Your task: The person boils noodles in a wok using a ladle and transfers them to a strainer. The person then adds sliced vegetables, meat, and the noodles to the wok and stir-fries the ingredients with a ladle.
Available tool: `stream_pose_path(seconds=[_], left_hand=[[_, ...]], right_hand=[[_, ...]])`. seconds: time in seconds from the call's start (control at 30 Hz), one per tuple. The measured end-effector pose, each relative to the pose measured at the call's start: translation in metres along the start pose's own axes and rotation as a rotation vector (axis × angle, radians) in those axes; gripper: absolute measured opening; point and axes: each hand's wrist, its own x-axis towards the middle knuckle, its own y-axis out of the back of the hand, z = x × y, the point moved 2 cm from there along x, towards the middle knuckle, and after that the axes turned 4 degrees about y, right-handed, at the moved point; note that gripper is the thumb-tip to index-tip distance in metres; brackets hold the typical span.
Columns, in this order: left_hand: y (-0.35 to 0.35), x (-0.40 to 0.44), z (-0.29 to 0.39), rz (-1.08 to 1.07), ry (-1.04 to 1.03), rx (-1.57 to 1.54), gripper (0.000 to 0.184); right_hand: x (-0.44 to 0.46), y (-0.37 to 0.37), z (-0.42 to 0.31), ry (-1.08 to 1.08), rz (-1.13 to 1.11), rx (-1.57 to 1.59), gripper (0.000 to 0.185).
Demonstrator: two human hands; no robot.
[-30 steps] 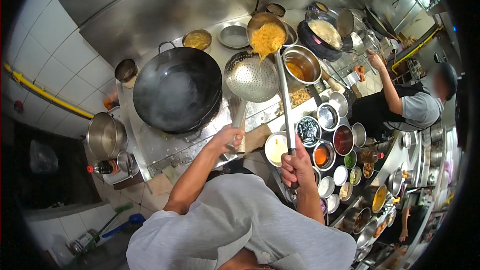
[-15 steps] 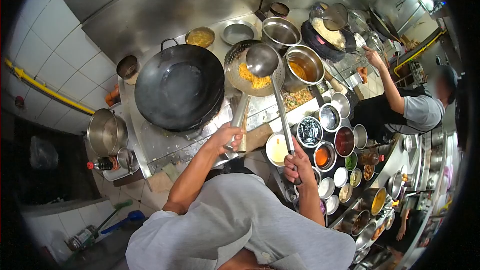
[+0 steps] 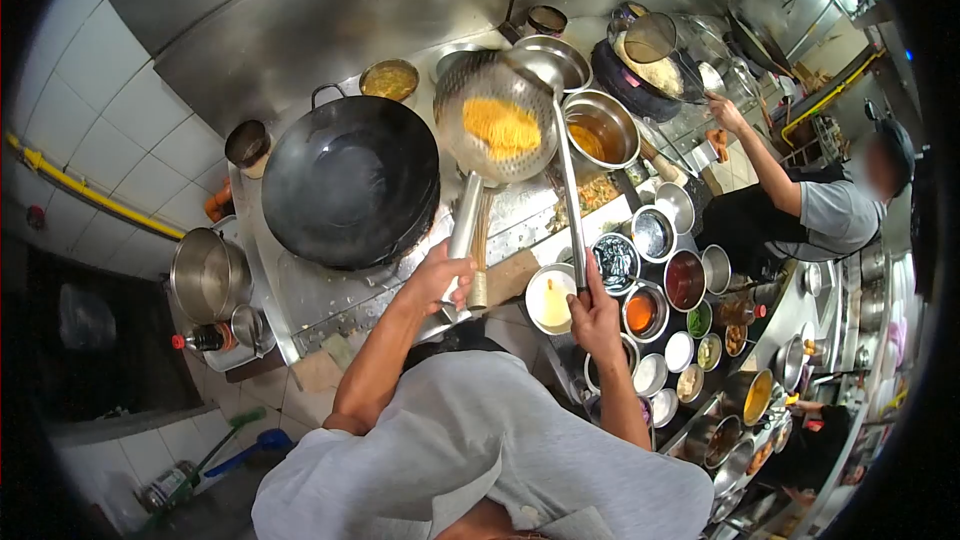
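Head view: the left hand [image 3: 443,278] is closed around the pale metal handle of a round, perforated steel strainer [image 3: 453,135]. The right hand [image 3: 594,318] is clamped on the dark grip of a long-handled steel ladle [image 3: 572,198], its index finger lying along the shaft. Orange-yellow, shredded-looking food [image 3: 503,127] rests in the strainer, straight ahead of the left hand at the far end of the handle, out of reach of the fingers themselves. The ladle's bowl is partly hidden behind the strainer's far right edge; whether they touch, I cannot tell.

As for progress, the food appears gathered in the strainer, not yet emptied into another vessel; what remains beyond that cannot be judged. Farther out, the strainer sits between a large black metal wok [image 3: 345,215] and a round steel pot [image 3: 615,107] of amber liquid.
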Motion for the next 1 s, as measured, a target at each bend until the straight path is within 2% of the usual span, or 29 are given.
stream_pose_path(seconds=[0.03, 0.13, 0.2, 0.27, 0.33, 0.37, 0.5, 0.63, 0.67, 0.7, 0.73, 0.8, 0.83, 0.9, 1.0], left_hand=[[0.001, 0.005, 0.001, 0.0, 0.001, -0.002, 0.015], [0.009, 0.023, -0.005, 0.068, -0.127, 0.12, 0.018], [0.011, 0.038, -0.006, 0.0, -0.073, 0.045, 0.018], [0.012, 0.04, -0.004, 0.018, -0.012, -0.02, 0.015], [0.015, 0.042, 0.002, 0.019, 0.099, -0.132, 0.01], [0.013, 0.04, 0.001, 0.078, 0.102, -0.097, 0.009], [0.015, 0.044, -0.002, 0.039, 0.143, -0.211, 0.009], [-0.012, 0.024, 0.016, 0.124, -0.014, 0.068, 0.012], [-0.016, 0.023, 0.018, 0.144, -0.093, 0.193, 0.013], [-0.018, 0.025, 0.017, 0.151, -0.095, 0.192, 0.013], [-0.019, 0.026, 0.019, 0.2, -0.111, 0.241, 0.011], [-0.011, 0.031, 0.015, 0.257, -0.121, 0.294, 0.01], [0.0, 0.045, 0.005, 0.237, -0.02, 0.238, 0.009], [0.002, 0.051, -0.006, 0.231, 0.116, 0.152, 0.006], [0.024, 0.072, -0.038, 0.201, 0.157, 0.051, 0.006]], right_hand=[[-0.003, -0.005, 0.0, 0.118, 0.073, -0.117, 0.076], [-0.016, -0.024, 0.003, 0.138, 0.125, -0.096, 0.078], [-0.016, -0.025, 0.007, 0.067, 0.079, 0.058, 0.077], [-0.015, -0.024, -0.022, -0.058, 0.062, 0.196, 0.075], [-0.012, -0.021, -0.026, -0.05, 0.067, 0.197, 0.074], [-0.009, -0.021, -0.027, -0.048, 0.069, 0.213, 0.074], [0.001, -0.013, -0.032, 0.037, 0.086, 0.173, 0.076], [0.007, -0.015, -0.027, 0.025, 0.077, 0.263, 0.077], [0.004, -0.02, -0.022, -0.075, 0.039, 0.36, 0.077], [0.003, -0.024, -0.019, -0.172, -0.003, 0.455, 0.077], [-0.001, -0.029, -0.027, -0.345, -0.053, 0.697, 0.077], [-0.004, -0.03, -0.016, -0.47, -0.11, 1.101, 0.066], [0.001, -0.031, 0.004, -0.473, -0.108, 1.111, 0.066], [0.009, -0.042, 0.038, -0.673, -0.387, 2.144, 0.054], [0.006, -0.037, 0.03, -0.693, -0.436, 2.309, 0.049]])
